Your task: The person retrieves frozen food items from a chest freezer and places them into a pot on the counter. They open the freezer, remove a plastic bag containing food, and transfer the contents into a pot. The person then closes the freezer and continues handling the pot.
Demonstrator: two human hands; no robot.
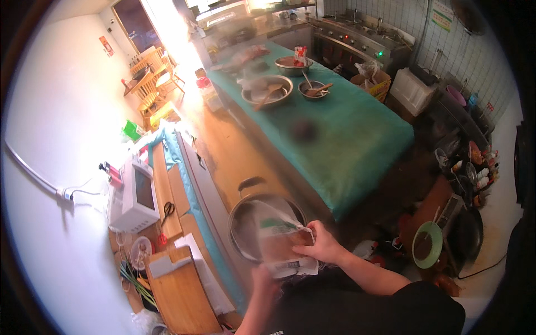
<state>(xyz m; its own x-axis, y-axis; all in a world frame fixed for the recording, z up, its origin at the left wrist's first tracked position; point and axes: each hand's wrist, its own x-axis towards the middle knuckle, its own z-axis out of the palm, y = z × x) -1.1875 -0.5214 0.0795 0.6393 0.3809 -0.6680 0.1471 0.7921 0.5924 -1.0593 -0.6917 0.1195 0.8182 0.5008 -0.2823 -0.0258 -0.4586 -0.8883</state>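
My right hand (pixel 321 244) grips the gathered upper edge of a printed clear plastic bag (pixel 281 243). Reddish-brown contents show through the bag, but I cannot tell what they are. At the bag's lower left corner is my left hand (pixel 266 281), blurred by motion; its fingers are hard to make out, and its hold on the bag is unclear. Beneath the bag stands a large round metal pot (pixel 241 224) with a loop handle at its far side. The bag covers part of the pot's opening.
Left lies a wooden cutting board (pixel 182 293) bearing a cleaver (pixel 167 266), with scissors (pixel 166 211) and a white microwave (pixel 136 197) beyond. Ahead, a green-covered table (pixel 335 138) carries metal bowls (pixel 268 100). A green basin (pixel 427 247) and a black wok (pixel 467 234) are at right.
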